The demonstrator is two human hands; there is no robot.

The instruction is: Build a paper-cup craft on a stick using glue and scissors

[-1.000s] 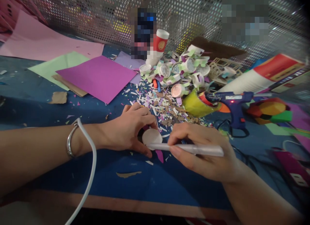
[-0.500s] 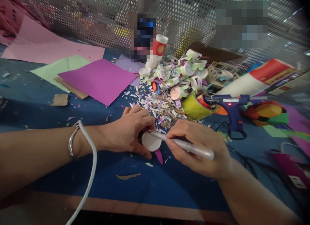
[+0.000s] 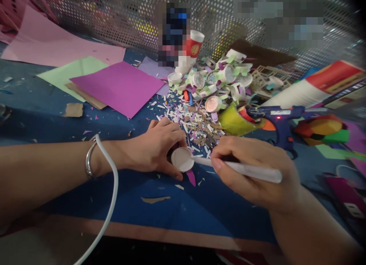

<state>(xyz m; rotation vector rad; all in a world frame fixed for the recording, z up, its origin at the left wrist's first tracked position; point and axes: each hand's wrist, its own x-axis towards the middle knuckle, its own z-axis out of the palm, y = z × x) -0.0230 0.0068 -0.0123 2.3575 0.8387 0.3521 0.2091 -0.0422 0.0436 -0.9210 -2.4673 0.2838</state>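
My left hand [image 3: 156,149] rests on the blue table, its fingers closed round a small white round piece [image 3: 182,159] lying on a strip of purple paper [image 3: 190,177]. My right hand [image 3: 251,170] grips a white pen-shaped tool [image 3: 248,170] like a pencil. The tool's tip touches the right edge of the round piece. A silver bangle and a white cable [image 3: 110,196] cross my left wrist.
Paper scraps [image 3: 194,124] and a heap of finished white round pieces [image 3: 217,82] lie behind my hands. A blue glue gun [image 3: 278,118] with a red light, a yellow-green cup [image 3: 233,122], coloured paper sheets [image 3: 120,86] and a perforated metal wall [image 3: 114,17] surround them.
The tool's tip has moved from across the top of the round piece to its right edge. My right hand has shifted slightly right. The view has moved a little.
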